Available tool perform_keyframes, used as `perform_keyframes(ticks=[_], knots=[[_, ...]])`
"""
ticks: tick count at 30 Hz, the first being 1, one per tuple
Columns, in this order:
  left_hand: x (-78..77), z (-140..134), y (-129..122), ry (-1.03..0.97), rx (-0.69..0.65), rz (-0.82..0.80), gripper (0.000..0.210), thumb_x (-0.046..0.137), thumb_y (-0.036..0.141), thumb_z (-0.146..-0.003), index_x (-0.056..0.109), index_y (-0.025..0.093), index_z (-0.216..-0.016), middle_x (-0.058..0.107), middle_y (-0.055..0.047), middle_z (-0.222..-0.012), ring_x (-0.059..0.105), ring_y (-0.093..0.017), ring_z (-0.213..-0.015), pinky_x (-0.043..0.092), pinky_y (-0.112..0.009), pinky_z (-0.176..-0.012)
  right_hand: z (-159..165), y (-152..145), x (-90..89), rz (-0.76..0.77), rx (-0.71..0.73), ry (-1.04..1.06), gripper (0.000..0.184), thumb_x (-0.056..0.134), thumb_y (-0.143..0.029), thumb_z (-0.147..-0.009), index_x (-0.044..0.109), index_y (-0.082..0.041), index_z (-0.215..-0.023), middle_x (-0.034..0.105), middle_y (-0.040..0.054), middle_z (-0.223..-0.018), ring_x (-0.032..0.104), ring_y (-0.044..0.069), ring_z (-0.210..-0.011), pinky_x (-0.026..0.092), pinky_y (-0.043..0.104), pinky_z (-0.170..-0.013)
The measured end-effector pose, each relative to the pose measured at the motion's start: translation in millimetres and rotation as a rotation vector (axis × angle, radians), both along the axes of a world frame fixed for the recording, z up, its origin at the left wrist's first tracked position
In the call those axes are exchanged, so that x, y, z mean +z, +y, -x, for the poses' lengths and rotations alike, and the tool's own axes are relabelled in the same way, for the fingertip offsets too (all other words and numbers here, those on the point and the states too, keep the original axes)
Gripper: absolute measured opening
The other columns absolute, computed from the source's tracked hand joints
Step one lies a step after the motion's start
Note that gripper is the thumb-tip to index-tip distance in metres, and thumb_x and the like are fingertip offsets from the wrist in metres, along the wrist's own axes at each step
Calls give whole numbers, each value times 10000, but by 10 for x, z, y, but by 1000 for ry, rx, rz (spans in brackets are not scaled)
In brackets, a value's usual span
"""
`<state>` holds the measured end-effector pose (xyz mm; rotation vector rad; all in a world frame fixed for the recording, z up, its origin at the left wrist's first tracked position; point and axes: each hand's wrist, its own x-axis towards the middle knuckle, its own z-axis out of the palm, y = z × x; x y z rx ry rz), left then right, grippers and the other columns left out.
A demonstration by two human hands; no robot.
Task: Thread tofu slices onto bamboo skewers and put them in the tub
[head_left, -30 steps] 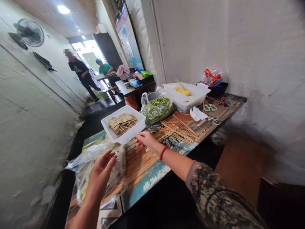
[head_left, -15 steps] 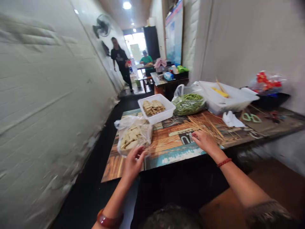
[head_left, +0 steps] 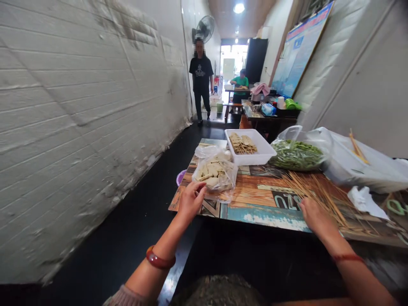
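A clear plastic bag [head_left: 214, 173] of pale, folded bean curd sheets sits on the left of the table. My left hand [head_left: 191, 202] is at the bag's near left edge, thumb and fingers slightly apart; whether they touch the plastic I cannot tell. Over the table's front part, my right hand [head_left: 318, 219] has its fingers curled together beside a pile of thin wooden skewers [head_left: 318, 197]. Anything between those fingers is hidden. Behind the bag, a white plastic tub [head_left: 251, 160] holds skewered bean curd pieces [head_left: 242, 144].
A plastic bag of green vegetables [head_left: 296, 155] stands right of the tub, near a large white bin [head_left: 379, 172]. Crumpled white tissue [head_left: 366, 202] and green-handled scissors [head_left: 397, 207] lie at right. A person in black [head_left: 200, 76] stands in the aisle; another in green [head_left: 241, 81] sits farther back.
My view has swung left, so the table appears farther right. My left hand stays close to the bag's near side. The person in black has come nearer along the aisle.
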<state>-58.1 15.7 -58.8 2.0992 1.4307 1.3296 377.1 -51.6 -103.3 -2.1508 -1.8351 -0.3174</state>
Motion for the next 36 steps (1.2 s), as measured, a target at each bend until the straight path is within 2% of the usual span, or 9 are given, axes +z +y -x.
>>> perform_keyframes(ticks=[3,5,7,9,13,18,24,29,36], knots=[[69,114,161,42,5,-43,162,556,206,-874,685,176,-967,669,-43,-838,600,-152,-715,459,-270,-652,-31,-182,56,-113,-63,119,185,447,-272,-902,607,-189,-861,672,111,-748,656,267,-683,473,359,-597],[106,127,253,93,4,-48,148,555,198,-874,689,171,-932,653,-43,-820,601,-160,-738,456,-278,-677,88,-294,124,-315,-132,503,234,494,-378,-883,617,-198,-966,656,72,-771,636,240,-652,468,335,-550],[132,78,329,150,-13,-33,140,556,194,-874,691,172,-900,645,-46,-824,600,-166,-757,450,-283,-693,375,-365,220,-387,-71,948,313,525,-464,-884,629,-214,-1041,587,8,-688,544,169,-522,383,263,-433],[152,-20,390,203,-64,-10,141,553,193,-875,693,178,-882,647,-47,-838,601,-170,-780,447,-283,-710,796,-359,322,-336,76,1289,329,583,-490,-869,651,-210,-1027,493,-43,-611,436,106,-443,306,213,-390],[200,-259,506,363,-63,48,160,551,229,-877,702,187,-840,651,-58,-837,601,-194,-816,436,-300,-731,1684,-120,377,-118,246,1680,326,655,-468,-844,646,-199,-1027,522,-60,-592,375,50,-374,224,171,-350],[253,-453,673,541,28,131,181,587,300,-844,713,187,-780,669,-84,-828,608,-228,-804,428,-324,-710,2176,242,166,-57,312,1750,350,646,-518,-815,658,-181,-910,496,-74,-528,355,46,-334,234,169,-327],[185,-508,759,573,10,144,160,549,239,-844,691,199,-782,683,-64,-842,608,-207,-824,412,-303,-721,2082,307,18,-42,311,1804,326,626,-513,-830,636,-196,-909,522,-73,-537,392,54,-335,261,165,-319],[172,-535,815,620,14,151,175,575,307,-830,675,193,-742,667,-71,-805,602,-220,-768,394,-316,-677,2065,313,-17,-19,337,1816,306,614,-490,-849,641,-192,-913,550,-69,-541,430,53,-342,288,157,-332],[221,-544,726,643,25,112,152,550,241,-830,662,193,-740,664,-77,-833,604,-228,-823,403,-322,-723,2069,327,1,-14,358,1802,317,599,-480,-864,665,-177,-932,564,-62,-548,453,57,-343,274,159,-335]])
